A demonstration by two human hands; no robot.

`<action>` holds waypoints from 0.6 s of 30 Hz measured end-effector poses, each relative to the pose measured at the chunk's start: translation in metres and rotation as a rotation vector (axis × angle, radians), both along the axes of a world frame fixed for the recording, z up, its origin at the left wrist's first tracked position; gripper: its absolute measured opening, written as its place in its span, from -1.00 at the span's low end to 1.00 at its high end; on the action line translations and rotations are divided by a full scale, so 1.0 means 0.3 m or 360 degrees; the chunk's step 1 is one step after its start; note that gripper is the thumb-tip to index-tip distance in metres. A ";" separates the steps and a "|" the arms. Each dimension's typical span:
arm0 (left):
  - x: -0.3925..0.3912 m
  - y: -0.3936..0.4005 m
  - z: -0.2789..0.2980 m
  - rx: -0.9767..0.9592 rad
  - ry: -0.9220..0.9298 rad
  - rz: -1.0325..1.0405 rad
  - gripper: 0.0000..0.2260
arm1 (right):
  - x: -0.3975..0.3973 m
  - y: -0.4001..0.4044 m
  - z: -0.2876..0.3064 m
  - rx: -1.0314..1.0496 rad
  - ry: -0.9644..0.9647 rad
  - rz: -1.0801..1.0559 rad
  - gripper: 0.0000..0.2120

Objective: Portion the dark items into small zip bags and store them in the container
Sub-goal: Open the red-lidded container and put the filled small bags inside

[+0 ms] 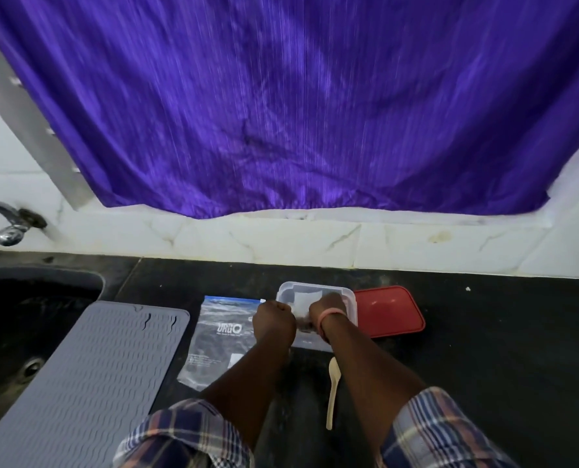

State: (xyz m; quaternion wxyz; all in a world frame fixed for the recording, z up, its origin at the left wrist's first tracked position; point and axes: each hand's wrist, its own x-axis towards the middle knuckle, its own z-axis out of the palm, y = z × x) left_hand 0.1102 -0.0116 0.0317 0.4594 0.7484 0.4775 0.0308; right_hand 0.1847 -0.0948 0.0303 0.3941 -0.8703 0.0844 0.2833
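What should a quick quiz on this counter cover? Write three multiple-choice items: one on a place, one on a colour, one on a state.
1. Where does the spoon lie?
A. on the grey mat
B. on the dark counter, near the right forearm
C. in the sink

2. What colour is the lid beside the clear container?
A. red
B. blue
C. green

3. How is the clear container?
A. lid on
B. upside down
C. open, both hands over it

Answers:
1 B, it rests on bare counter before the container.
2 A, it lies red to the container's right.
3 C, the left hand and right hand are curled over its open top.
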 end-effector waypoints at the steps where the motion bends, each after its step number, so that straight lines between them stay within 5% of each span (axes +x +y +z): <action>1: 0.004 0.001 -0.001 0.0026 0.0024 -0.0006 -0.88 | 0.004 0.012 -0.016 -0.0010 0.0010 -0.0001 -0.70; 6: 0.000 -0.013 0.025 0.0161 0.0007 0.0005 -0.80 | 0.010 0.032 -0.031 -0.0125 -0.0197 0.0052 -0.67; 13: -0.003 -0.018 0.032 0.0442 -0.0155 0.0030 -0.76 | 0.102 -0.164 -0.036 -0.0396 -0.1290 -0.0030 -0.74; 18: -0.021 -0.041 0.000 0.0435 -0.0082 0.0028 -0.65 | 0.119 -0.390 -0.168 -0.0830 -0.0777 0.0274 -0.72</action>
